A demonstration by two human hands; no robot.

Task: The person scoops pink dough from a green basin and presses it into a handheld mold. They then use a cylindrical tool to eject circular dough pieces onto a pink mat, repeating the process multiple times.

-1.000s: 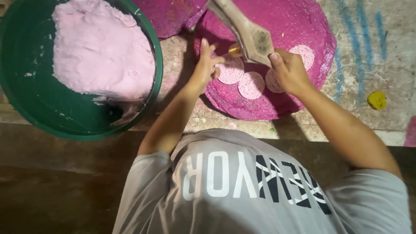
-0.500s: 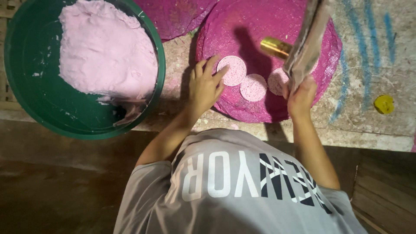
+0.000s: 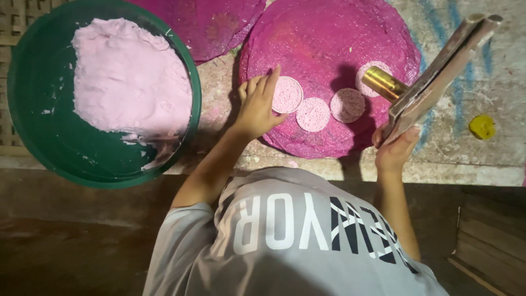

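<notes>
On the round magenta mat (image 3: 329, 49) our left hand (image 3: 257, 107) lies with fingers (image 3: 272, 78) spread, touching the edge of one pale pink disc (image 3: 287, 94); it grips nothing. Two more discs (image 3: 313, 114) lie just beside it, and a fourth is partly hidden behind the brass cylinder (image 3: 383, 83). Our right hand (image 3: 395, 147) is closed around the lower end of a wooden press (image 3: 438, 68), whose top is cut off. Left of them, the green basin (image 3: 38, 142) holds pink dough (image 3: 129, 79).
</notes>
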